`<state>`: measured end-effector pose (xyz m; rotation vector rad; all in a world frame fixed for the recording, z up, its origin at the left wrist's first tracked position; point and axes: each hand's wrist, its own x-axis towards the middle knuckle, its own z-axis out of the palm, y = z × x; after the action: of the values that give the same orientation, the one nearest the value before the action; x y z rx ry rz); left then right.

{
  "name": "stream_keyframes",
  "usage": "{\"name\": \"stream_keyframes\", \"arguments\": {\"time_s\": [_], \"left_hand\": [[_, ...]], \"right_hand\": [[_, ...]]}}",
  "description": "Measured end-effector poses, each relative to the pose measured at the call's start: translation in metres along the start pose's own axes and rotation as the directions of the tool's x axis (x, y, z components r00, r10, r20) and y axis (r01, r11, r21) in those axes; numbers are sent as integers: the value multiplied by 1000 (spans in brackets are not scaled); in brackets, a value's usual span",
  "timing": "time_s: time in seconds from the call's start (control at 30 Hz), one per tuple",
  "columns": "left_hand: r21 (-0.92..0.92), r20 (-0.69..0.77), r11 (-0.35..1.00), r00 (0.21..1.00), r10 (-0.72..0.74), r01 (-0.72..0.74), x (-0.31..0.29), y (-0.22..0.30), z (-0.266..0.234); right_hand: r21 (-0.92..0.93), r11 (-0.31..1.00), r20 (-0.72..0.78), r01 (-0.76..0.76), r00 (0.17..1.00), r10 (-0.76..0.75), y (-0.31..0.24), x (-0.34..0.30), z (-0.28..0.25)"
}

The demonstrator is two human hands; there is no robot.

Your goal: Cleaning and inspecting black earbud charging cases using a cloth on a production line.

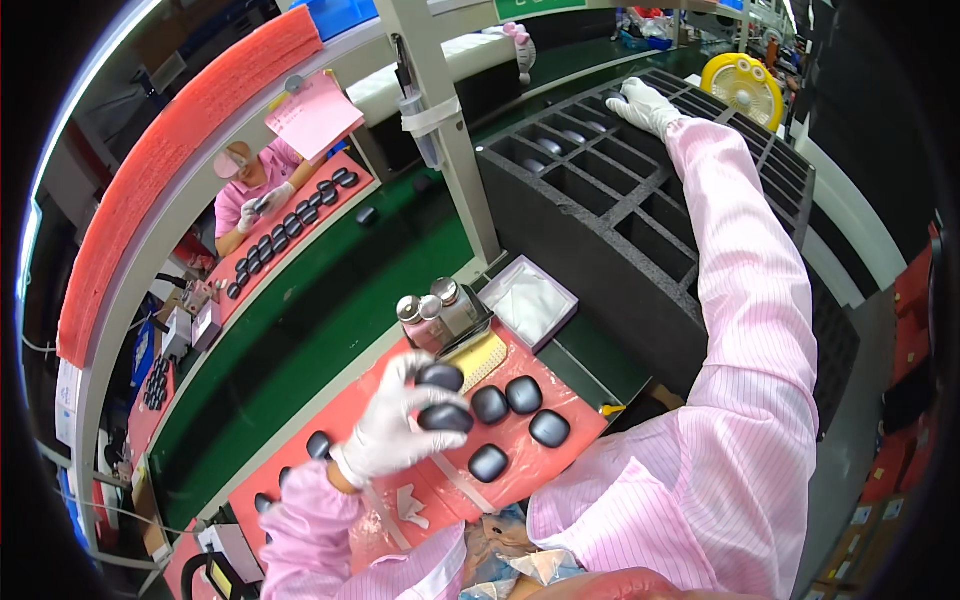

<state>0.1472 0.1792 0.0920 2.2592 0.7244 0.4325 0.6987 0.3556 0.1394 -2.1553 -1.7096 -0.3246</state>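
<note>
My left hand (pixel 390 425), in a white glove, is closed round two dark, glossy, rounded cases (pixel 441 418), one above the other, over the red work mat (pixel 540 470). Several similar dark cases (pixel 489 462) lie on the mat to its right, and others sit partly behind my left wrist. My right arm stretches far to the right. The gloved right hand (pixel 648 107) reaches into the far part of a black foam tray (pixel 640 205), its fingertips bent down at a slot. What those fingers hold is hidden. Several cases (pixel 571 136) stand in slots beside it.
Metal-topped bottles (pixel 432 312), a yellow sponge pad (pixel 476 360) and a white box (pixel 530 305) stand behind the mat. A metal post (pixel 445 150) rises beside the foam tray. Across the green belt (pixel 340 290), a co-worker (pixel 258 190) handles a case. A yellow fan (pixel 742 90) stands behind the tray.
</note>
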Motion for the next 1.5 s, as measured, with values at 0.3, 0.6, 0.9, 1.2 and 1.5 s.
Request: {"name": "stream_keyframes", "arguments": {"time_s": [0.3, 0.6, 0.9, 1.2, 1.5], "left_hand": [[460, 79, 503, 598, 798, -732, 260, 59, -28], [510, 19, 649, 762, 647, -564, 177, 65, -30], [496, -96, 841, 948, 302, -217, -54, -35, 96], [133, 230, 991, 973, -13, -18, -61, -42, 94], [312, 662, 913, 749, -11, -262, 48, -64, 44]], "right_hand": [[338, 941, -127, -1, 991, 47, -2, -2, 4], [244, 957, -211, 157, 972, -105, -26, -23, -35], [279, 839, 219, 467, 820, -529, -222, -306, -92], [423, 879, 252, 218, 904, -346, -232, -426, 31], [631, 759, 24, 159, 974, -224, -250, -393, 84]]}}
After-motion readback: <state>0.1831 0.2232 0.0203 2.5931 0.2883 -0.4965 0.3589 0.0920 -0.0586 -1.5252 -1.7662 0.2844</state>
